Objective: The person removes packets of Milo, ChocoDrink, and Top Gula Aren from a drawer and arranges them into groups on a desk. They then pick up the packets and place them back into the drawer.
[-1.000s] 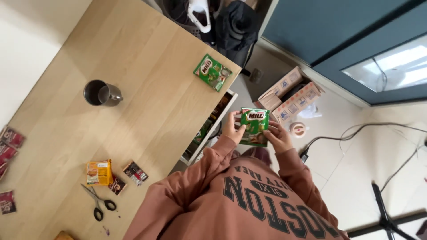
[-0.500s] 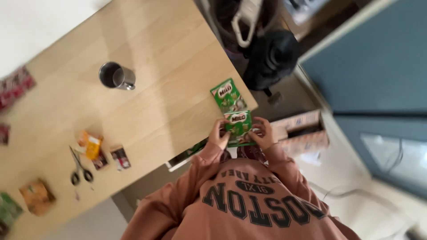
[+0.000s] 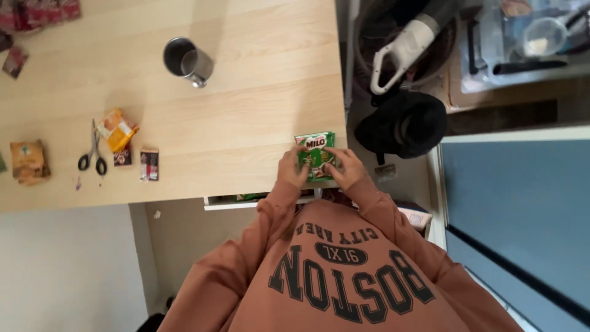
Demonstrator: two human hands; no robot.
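Observation:
Both my hands hold a green drink-mix sachet (image 3: pixel 316 154) flat at the right front corner of the light wooden table (image 3: pixel 246 117). My left hand (image 3: pixel 289 166) grips its left edge and my right hand (image 3: pixel 347 168) its right edge. Whether a second green sachet lies underneath is hidden. My brown sweatshirt sleeves fill the lower view.
A steel mug (image 3: pixel 187 60) stands further back on the table. Scissors (image 3: pixel 92 152), an orange sachet (image 3: pixel 117 129), small dark sachets (image 3: pixel 149 164) and a brown packet (image 3: pixel 27 161) lie at the left. A drawer (image 3: pixel 246 200) is open below. A black bag (image 3: pixel 402 123) and white handheld vacuum (image 3: pixel 399 46) are on the right.
My hands carried the green sachet from over the floor onto the table corner, where another green sachet lay. The view swung round to face the table.

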